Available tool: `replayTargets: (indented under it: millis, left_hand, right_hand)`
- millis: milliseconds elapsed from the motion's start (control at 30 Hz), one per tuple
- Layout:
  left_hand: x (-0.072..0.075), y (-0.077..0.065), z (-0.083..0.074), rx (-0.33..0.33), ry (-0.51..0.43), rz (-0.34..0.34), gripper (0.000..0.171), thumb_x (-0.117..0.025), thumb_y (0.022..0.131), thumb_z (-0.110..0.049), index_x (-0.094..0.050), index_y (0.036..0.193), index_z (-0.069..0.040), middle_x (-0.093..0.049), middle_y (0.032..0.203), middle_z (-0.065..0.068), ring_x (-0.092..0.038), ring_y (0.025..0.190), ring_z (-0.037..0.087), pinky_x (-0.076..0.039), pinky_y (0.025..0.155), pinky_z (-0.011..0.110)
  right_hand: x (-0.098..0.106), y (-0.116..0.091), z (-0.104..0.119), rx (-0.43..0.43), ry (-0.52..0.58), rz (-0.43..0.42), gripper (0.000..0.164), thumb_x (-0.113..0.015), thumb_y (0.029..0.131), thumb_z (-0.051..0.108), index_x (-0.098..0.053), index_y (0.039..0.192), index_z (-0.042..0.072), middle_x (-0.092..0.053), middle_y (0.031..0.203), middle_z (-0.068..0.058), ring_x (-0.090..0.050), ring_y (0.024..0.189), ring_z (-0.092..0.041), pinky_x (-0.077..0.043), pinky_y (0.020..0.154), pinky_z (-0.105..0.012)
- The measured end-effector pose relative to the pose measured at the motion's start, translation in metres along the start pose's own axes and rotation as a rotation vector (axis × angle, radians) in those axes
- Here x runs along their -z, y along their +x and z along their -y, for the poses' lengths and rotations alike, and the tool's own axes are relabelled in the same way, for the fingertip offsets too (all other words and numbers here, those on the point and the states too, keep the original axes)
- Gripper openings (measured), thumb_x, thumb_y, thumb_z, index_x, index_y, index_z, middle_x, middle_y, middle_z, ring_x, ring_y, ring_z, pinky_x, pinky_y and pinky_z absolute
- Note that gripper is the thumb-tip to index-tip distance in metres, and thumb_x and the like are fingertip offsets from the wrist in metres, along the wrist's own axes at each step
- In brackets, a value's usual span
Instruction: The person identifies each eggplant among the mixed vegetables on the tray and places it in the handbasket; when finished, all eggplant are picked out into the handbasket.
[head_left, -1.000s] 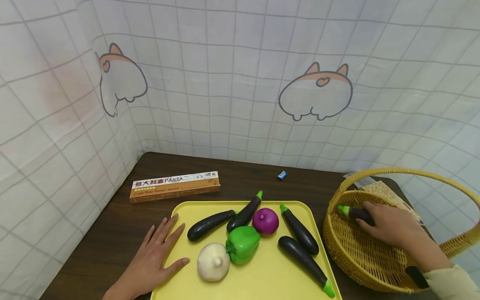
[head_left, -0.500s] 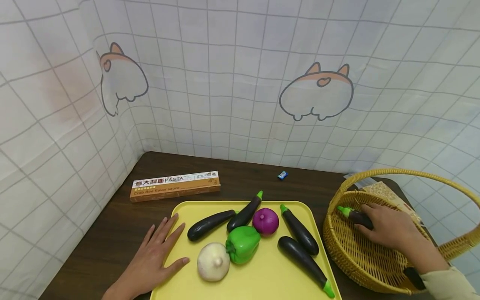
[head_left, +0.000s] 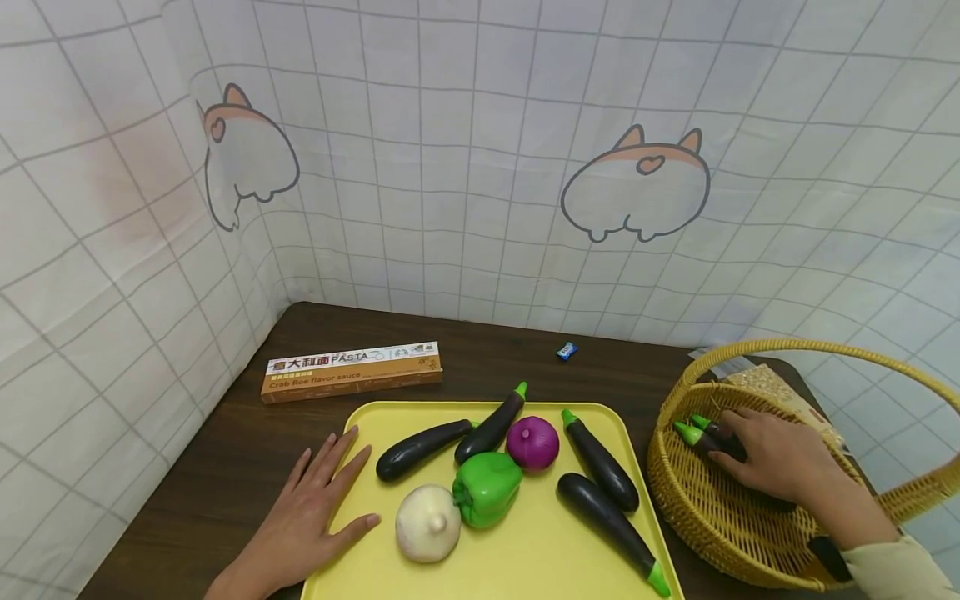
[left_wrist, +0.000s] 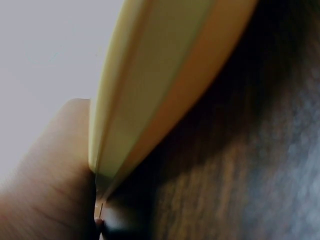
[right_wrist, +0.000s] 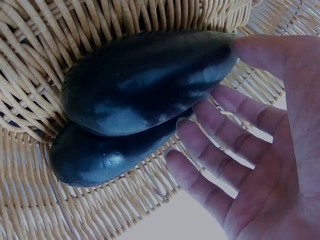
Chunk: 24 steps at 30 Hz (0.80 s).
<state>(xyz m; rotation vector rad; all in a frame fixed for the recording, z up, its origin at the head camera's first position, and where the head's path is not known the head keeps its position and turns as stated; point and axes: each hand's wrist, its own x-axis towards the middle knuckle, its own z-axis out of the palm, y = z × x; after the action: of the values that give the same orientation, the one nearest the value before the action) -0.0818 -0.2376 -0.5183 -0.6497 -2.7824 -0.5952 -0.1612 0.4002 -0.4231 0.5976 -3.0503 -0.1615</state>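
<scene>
In the head view my right hand reaches into the yellow wicker basket. In the right wrist view its thumb and fingers hold a dark eggplant near one end; a second eggplant lies against it on the wicker. Two green stem ends show side by side in the basket. My left hand rests with spread fingers on the left edge of the yellow tray. On the tray lie several more eggplants, a green bell pepper, a purple onion and a whitish bulb-shaped vegetable.
A pasta box lies behind the tray at the left. A small blue wrapped packet sits farther back. Behind the basket is a pale, grainy packet. The basket's tall handle arches over the right forearm, and dark tabletop surrounds the tray.
A second green stem end now shows next to the first in the basket. The right hand has shifted only slightly, and the left hand remains in place.
</scene>
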Motion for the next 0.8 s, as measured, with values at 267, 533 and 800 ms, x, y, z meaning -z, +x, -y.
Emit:
replayTargets:
  millis: [267, 533, 800]
  left_hand:
    - [-0.001, -0.001, -0.001, 0.004, -0.007, 0.003, 0.085, -0.069, 0.098, -0.058, -0.042, 0.164, -0.013, -0.021, 0.174, 0.011, -0.022, 0.155, 0.046, -0.013, 0.122, 0.063]
    - [-0.001, -0.001, -0.001, 0.003, 0.000, -0.004, 0.085, -0.069, 0.098, -0.059, -0.042, 0.164, -0.012, -0.021, 0.174, 0.012, -0.022, 0.155, 0.045, -0.012, 0.123, 0.062]
    - [-0.001, 0.001, 0.000, 0.009, -0.001, 0.006, 0.085, -0.068, 0.098, -0.060, -0.042, 0.164, -0.013, -0.021, 0.174, 0.011, -0.022, 0.156, 0.045, -0.013, 0.122, 0.064]
  right_hand:
    - [0.011, 0.000, 0.003, 0.012, 0.049, -0.024, 0.031, -0.083, 0.090, 0.041, -0.070, 0.102, 0.015, -0.068, 0.092, 0.002, -0.064, 0.070, -0.017, -0.050, 0.051, -0.043]
    - [0.030, -0.007, 0.015, 0.036, 0.056, -0.073, 0.026, -0.081, 0.092, 0.039, -0.069, 0.101, 0.018, -0.061, 0.085, 0.008, -0.053, 0.065, -0.007, -0.041, 0.048, -0.034]
    - [0.043, -0.019, 0.033, 0.094, 0.025, -0.201, 0.022, -0.085, 0.088, 0.033, -0.070, 0.097, 0.020, -0.060, 0.082, 0.009, -0.049, 0.062, -0.006, -0.036, 0.043, -0.030]
